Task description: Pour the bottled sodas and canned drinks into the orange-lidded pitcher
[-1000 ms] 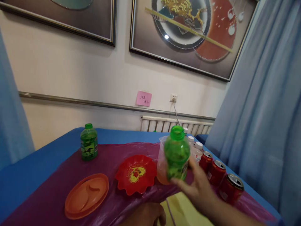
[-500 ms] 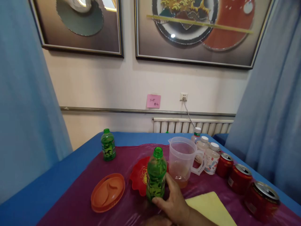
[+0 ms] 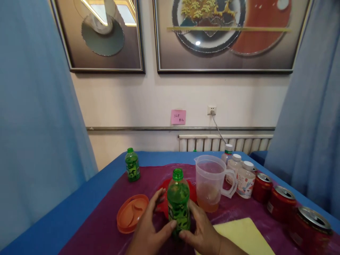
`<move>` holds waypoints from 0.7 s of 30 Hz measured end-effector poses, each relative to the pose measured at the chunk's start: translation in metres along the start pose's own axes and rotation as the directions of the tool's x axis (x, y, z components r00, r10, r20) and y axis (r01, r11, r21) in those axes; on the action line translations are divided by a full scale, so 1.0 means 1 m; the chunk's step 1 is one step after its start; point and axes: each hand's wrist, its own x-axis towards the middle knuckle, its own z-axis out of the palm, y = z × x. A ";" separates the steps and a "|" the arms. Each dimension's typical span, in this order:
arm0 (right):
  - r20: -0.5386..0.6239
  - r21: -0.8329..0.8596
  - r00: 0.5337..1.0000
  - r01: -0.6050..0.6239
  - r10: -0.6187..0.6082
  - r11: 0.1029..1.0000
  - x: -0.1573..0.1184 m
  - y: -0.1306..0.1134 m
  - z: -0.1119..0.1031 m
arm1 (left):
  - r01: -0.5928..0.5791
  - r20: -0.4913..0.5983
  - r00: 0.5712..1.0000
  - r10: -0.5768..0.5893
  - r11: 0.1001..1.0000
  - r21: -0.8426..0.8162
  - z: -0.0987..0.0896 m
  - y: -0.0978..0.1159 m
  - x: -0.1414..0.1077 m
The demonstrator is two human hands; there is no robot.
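My right fingers (image 3: 194, 210) are closed on the right side of the bottle (image 3: 178, 202), the thumb crossing low on its front. My left fingers (image 3: 155, 200) are spread open at its other side; the left thumb overlaps its lower edge in view, and whether it presses there I cannot tell. The bottle, green and uncapped, is upright in front of the red plate (image 3: 192, 193), partly hiding it; its base is obscured. To the right stands the jug (image 3: 208, 179), a little amber liquid at its bottom, with the yellow sheet (image 3: 243, 233) nearer me. To the left lie the orange dish (image 3: 132, 213) and, farther back, a second bottle (image 3: 132, 166). The purple cloth (image 3: 106, 223) covers part of the blue counter (image 3: 82, 205).
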 end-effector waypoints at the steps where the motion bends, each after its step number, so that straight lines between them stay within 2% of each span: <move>1: 0.014 -0.002 1.000 -0.006 0.006 1.000 0.000 -0.001 0.000 | -0.003 0.063 0.998 0.007 0.998 -0.063 0.004 0.000 0.004; 3: 0.050 -0.014 0.998 -0.029 0.030 0.999 0.000 -0.001 0.000 | -0.001 0.180 0.983 0.027 0.990 -0.144 0.013 -0.001 0.006; 5: 0.102 -0.021 0.994 -0.036 0.038 0.999 -0.002 0.002 0.000 | 0.008 0.210 0.977 0.028 0.986 -0.168 0.019 -0.001 0.003; 8: 0.120 -0.044 0.993 -0.007 0.012 0.999 -0.006 0.005 0.000 | 0.038 0.084 0.996 -0.026 0.990 -0.136 0.009 0.000 0.003; 11: 0.095 -0.090 0.995 -0.020 0.028 0.996 -0.010 0.006 -0.001 | 0.108 -0.162 0.981 -0.108 0.994 -0.008 -0.030 -0.006 0.024; 14: 0.122 -0.120 0.991 -0.043 0.058 0.992 -0.012 0.007 -0.002 | 0.258 -0.443 0.884 -0.152 0.947 0.190 -0.084 -0.023 0.061; 17: 0.153 -0.149 0.985 -0.059 0.082 0.987 -0.012 0.007 -0.001 | 0.369 -0.519 0.839 -0.166 0.873 0.318 -0.126 -0.047 0.093; 19: 0.162 -0.184 0.981 -0.076 0.107 0.980 -0.011 0.008 -0.001 | 0.408 -0.532 0.828 -0.175 0.840 0.358 -0.139 -0.063 0.106; 21: 0.165 -0.213 0.977 -0.098 0.135 0.972 -0.010 0.008 -0.002 | 0.436 -0.543 0.820 -0.183 0.814 0.385 -0.143 -0.077 0.113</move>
